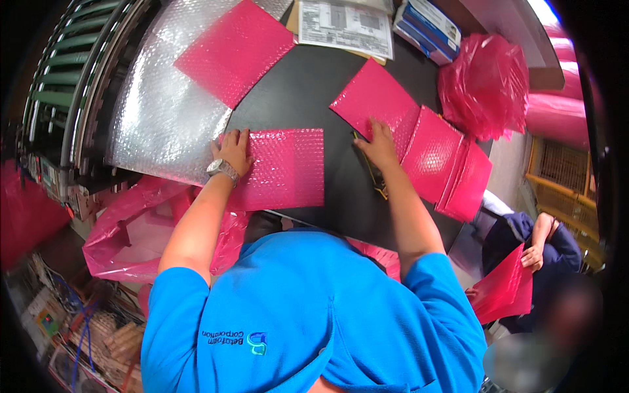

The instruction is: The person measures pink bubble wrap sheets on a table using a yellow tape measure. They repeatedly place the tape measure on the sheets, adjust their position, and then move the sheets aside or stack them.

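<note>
My left hand (232,154), with a watch on its wrist, lies flat on the left edge of a pink bubble-wrap pouch (285,170) near the table's front edge. To the right, my right hand (380,145) rests with fingers stretched on the near edge of another pink pouch (375,95). That pouch overlaps a row of stacked pink bubble pouches (434,154) running down to the right. Under my right wrist and palm lies a narrow black and yellow tool (378,180), partly hidden; I cannot tell its kind. One more pink bubble sheet (236,52) lies at the far left.
Clear bubble wrap (151,92) covers the black table's (288,88) left side, beside a roller conveyor (69,78). Papers (345,29), a blue box (427,29) and a pink plastic bag (483,85) stand behind. An open pink bag (131,229) hangs front left. A co-worker (534,242) holds pink sheets at right.
</note>
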Demonstrator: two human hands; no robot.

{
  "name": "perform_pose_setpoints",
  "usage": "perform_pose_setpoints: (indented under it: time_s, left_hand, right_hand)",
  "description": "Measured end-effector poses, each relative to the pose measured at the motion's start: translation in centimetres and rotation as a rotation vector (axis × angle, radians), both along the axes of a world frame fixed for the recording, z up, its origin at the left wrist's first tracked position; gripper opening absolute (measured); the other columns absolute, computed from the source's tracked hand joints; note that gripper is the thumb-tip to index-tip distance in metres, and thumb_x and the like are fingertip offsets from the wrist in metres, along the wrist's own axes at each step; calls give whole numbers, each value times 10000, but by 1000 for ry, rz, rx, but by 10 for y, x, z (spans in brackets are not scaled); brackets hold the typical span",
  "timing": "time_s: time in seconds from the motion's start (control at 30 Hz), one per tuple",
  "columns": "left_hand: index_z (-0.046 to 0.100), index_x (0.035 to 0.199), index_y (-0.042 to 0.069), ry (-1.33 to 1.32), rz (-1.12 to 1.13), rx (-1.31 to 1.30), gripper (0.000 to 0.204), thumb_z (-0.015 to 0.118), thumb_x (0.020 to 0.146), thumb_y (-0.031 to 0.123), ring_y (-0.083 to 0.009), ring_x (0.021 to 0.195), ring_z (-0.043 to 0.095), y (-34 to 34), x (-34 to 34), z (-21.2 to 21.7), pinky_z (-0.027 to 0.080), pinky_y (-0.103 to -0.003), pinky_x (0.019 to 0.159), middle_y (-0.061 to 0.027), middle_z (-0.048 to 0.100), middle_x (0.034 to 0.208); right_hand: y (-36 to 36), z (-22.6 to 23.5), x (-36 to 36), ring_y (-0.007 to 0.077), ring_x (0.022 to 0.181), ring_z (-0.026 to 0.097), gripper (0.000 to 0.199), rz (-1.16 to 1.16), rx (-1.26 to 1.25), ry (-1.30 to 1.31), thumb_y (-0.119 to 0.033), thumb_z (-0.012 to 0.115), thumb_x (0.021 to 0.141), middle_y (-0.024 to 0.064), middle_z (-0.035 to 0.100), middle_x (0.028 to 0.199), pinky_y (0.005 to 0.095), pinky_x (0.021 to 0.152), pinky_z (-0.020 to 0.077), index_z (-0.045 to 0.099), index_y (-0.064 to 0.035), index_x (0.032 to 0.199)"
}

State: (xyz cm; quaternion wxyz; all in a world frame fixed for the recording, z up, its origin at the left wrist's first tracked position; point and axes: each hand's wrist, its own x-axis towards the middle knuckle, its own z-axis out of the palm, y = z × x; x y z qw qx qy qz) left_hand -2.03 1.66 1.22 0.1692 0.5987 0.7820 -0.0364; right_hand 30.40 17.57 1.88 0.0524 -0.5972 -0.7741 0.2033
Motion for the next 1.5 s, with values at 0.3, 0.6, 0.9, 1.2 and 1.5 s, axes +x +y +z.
perform_pose_setpoints:
  time_s: [0.3, 0.6, 0.9, 1.2, 1.5]
  left_hand:
    - [470, 1103, 96, -207, 377, -209, 544, 697, 678, 349, -352, 1147, 408, -21, -2, 20, 320, -471, 935, -202, 489, 1134]
    - [417, 1239, 23, -866, 829, 287, 516, 580, 799, 238, -358, 1055, 500, -36, -47, -15, 389, -376, 902, -245, 512, 1135]
    - [458, 1054, -49, -1087, 1423, 304, 567, 731, 692, 292, -230, 719, 577, -102, 50, -27, 471, -325, 657, -154, 577, 919]
    - [499, 1005, -26, -1559, 1514, 189, 369, 682, 720, 118, -207, 753, 590, -93, 51, -44, 482, -329, 663, -100, 607, 867]
    - [443, 1191, 34, -571, 439, 553, 515, 592, 795, 325, -297, 1117, 435, 20, -45, 15, 339, -410, 938, -199, 421, 1228]
  right_hand:
    - [57, -5, -52, 362, 1012, 483, 453, -70, -3, -93, -149, 534, 732, 200, 511, 1048, 449, 882, 387, 497, -99, 1181]
    - [-102, 27, -113, 325, 1017, 493, 480, 684, 146, 81, -135, 584, 668, 161, 538, 1063, 446, 858, 393, 549, -160, 1146]
    - [-68, -6, -134, 341, 1245, 289, 827, 485, -55, 8, -421, 685, 656, 192, 329, 1325, 492, 1002, 226, 307, -170, 1348]
    - [-19, -29, -126, 320, 1024, 523, 794, 141, -507, 32, -292, 740, 633, 156, 544, 1129, 443, 905, 359, 350, -84, 1292]
    - [-48, 30, -53, 252, 964, 559, 335, -611, -913, 1223, -56, 556, 826, 110, 560, 1073, 403, 852, 455, 480, -38, 1152]
